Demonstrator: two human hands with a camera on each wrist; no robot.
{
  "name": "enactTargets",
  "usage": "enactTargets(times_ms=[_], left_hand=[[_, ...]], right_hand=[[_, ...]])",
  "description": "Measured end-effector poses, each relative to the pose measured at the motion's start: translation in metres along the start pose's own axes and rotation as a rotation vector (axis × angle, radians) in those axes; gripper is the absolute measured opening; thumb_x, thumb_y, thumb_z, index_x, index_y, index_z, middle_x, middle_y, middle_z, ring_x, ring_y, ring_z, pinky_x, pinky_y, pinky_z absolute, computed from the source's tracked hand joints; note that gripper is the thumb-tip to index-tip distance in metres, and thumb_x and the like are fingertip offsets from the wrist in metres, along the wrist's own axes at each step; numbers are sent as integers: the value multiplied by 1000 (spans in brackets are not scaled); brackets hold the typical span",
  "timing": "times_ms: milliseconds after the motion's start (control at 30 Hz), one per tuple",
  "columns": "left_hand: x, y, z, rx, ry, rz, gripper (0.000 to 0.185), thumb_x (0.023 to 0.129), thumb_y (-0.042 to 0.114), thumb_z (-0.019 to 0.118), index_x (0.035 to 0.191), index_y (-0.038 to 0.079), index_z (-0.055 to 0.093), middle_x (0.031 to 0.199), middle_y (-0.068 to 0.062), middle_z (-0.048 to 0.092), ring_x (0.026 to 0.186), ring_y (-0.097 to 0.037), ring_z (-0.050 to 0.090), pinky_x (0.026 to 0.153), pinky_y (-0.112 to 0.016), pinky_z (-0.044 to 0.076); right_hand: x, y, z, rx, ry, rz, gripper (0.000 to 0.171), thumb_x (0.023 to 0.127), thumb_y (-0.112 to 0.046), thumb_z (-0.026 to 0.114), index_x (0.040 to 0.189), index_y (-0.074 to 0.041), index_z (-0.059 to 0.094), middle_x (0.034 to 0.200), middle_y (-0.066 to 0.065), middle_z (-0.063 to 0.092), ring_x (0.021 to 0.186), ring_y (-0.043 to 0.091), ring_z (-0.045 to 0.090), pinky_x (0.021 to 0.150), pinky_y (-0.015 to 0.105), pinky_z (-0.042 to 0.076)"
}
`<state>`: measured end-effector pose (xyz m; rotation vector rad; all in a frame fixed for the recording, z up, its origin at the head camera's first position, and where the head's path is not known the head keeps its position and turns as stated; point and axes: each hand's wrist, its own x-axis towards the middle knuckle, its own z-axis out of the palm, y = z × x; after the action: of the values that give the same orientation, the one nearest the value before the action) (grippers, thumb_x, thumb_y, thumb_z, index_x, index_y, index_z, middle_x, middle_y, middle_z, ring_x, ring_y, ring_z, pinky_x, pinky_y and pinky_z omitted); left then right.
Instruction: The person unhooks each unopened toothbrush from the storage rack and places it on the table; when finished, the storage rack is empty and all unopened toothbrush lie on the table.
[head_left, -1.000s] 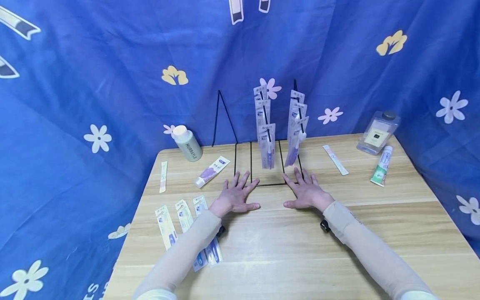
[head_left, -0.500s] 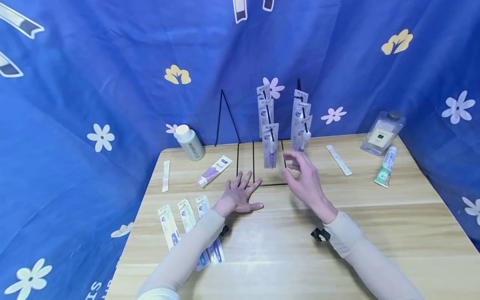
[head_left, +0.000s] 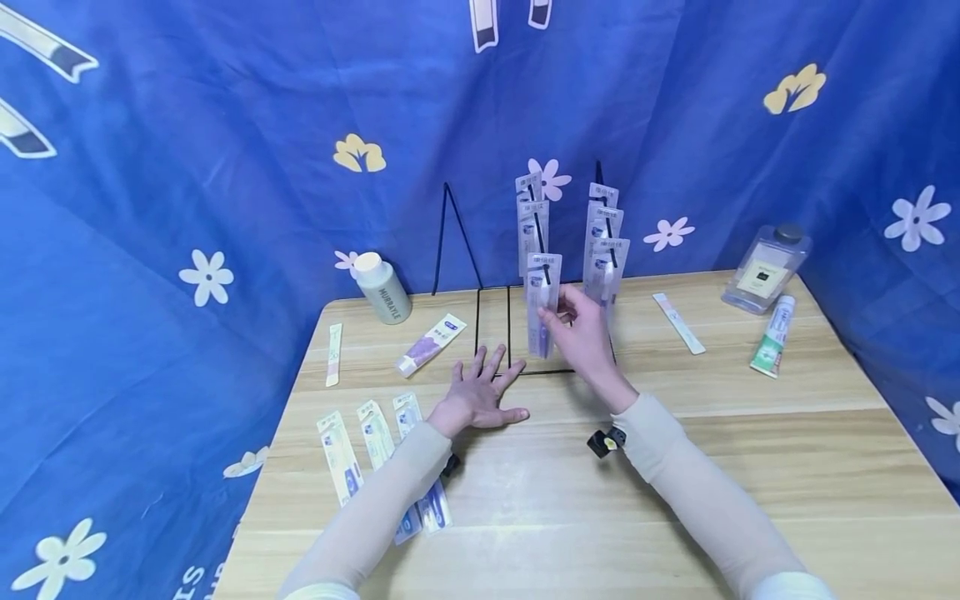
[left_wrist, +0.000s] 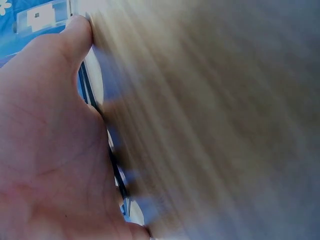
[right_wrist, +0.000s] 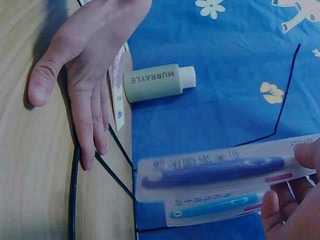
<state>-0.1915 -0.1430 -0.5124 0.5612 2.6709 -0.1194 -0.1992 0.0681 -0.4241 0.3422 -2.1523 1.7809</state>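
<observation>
A black wire rack (head_left: 517, 329) stands at the back middle of the wooden table (head_left: 675, 500). Two rows of packaged toothbrushes hang on it. My right hand (head_left: 553, 310) is raised and pinches the front pack (head_left: 542, 292) of the left row between thumb and fingers. In the right wrist view that pack (right_wrist: 215, 172) shows a purple brush, with a second pack (right_wrist: 215, 206) just behind it. Spread flat on the table, my left hand (head_left: 483, 392) has its fingertips at the rack's base wire (left_wrist: 100, 135) and holds nothing.
A pale green bottle (head_left: 382, 287), a purple tube (head_left: 430, 343) and a thin strip (head_left: 333, 354) lie at the left. Several toothbrush packs (head_left: 375, 433) lie front left. At the right are a clear bottle (head_left: 765, 268), a green tube (head_left: 771, 336) and another strip (head_left: 678, 322). Blue cloth surrounds the table.
My right hand lifted off the table and moved up and left to the front pack of the left row, taking hold of it. The left hand stayed flat.
</observation>
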Motion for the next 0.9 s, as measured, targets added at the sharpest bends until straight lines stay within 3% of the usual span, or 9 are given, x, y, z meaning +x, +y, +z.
enactTargets(times_ms=[200,433,533,733,900], left_hand=[[0,-1,0,3,-10,-10,93,87,88,35,161,47,-3,172,1,-16,159,-34,-9,123,-69,11],[1,1,0,3,-14,-2,93,87,87,35,161,47,-4,172,1,-17,159,-34,-9,123,-69,10],[2,1,0,3,-15,-3,93,87,87,35,161,46,-4,172,1,-17,159,-34,-9,123,-69,11],[2,1,0,7,-22,-2,93,87,88,34,161,46,-5,172,1,-17,159,-34,-10,123,-68,10],[3,0,0,9,-22,-1,93,87,88,34,161,47,-6,172,1,-18,159,-35,-10,123,-68,10]], right_hand=[[-21,-12,-21,-40,15,11,20,88,1,73,107,4,70,98,21,74,80,15,65,68,17,54],[-55,-19,-76,-50,-1,126,25,90,4,70,114,9,68,107,28,73,86,9,71,74,21,61],[-69,-4,-105,-22,-16,247,26,94,2,66,118,12,65,102,24,74,81,2,71,72,25,62],[-94,45,-153,-117,-84,508,32,95,-9,69,119,12,62,80,-12,71,73,4,68,67,26,60],[-104,76,-176,-140,-190,647,36,96,-13,69,118,15,61,72,-10,72,64,6,67,54,25,53]])
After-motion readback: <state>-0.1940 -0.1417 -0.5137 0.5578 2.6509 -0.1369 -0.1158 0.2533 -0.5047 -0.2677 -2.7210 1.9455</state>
